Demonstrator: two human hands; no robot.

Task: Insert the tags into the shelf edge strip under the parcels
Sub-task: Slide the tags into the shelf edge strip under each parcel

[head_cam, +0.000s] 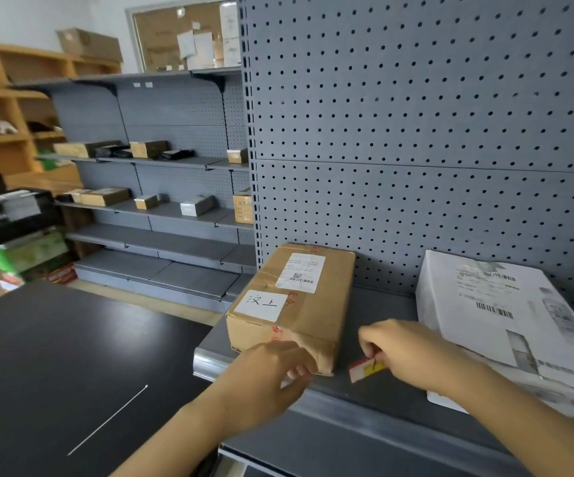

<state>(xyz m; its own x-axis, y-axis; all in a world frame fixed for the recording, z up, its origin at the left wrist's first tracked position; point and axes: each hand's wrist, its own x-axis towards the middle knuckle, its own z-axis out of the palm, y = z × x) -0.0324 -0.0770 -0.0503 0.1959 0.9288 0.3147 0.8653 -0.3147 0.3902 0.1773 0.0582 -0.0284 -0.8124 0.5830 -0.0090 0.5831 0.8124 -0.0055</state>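
A brown cardboard parcel (pixel 292 301) with white labels lies on the grey shelf (pixel 378 315). To its right lies a white bagged parcel (pixel 498 304). My right hand (pixel 412 352) pinches a small red, white and yellow tag (pixel 366 370) just above the shelf's front. My left hand (pixel 271 376) rests at the parcel's near corner, over the shelf edge strip (pixel 357 413), with its fingers curled on something white and red that is mostly hidden.
A black table (pixel 55 366) stands to the left, below the shelf. Grey pegboard (pixel 416 132) backs the shelf. More grey shelving (pixel 161 208) with small boxes stands farther back, beside wooden racks (pixel 3 108).
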